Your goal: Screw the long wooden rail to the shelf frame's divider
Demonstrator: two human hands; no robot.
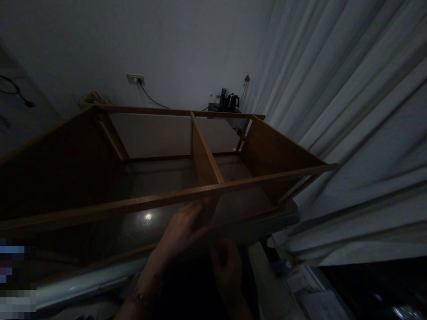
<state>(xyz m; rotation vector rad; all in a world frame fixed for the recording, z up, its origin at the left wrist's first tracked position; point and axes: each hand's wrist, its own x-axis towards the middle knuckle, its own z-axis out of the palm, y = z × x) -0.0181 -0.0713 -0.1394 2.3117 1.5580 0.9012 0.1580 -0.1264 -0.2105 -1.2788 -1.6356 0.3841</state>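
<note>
A brown wooden cabinet frame (140, 202) lies before me, its near rail running across the view. A wooden divider (205, 151) splits its inside into two bays. Just under the near rail, my left hand (183, 224) is at the divider's near end, thumb and fingers apart around its edge; the fingertips are dim. A bracelet (142, 295) circles that wrist. Lower and to the right, my right hand (228, 262) is held in front of my body with its fingers curled in. Whatever it may hold is lost in the dark.
White curtains (333, 111) hang close along the right side. Behind the frame, a black kettle (232, 101) stands on a small dark stand by the wall. A cord runs from a wall socket (135, 79). Boxes (310, 284) lie on the floor at lower right.
</note>
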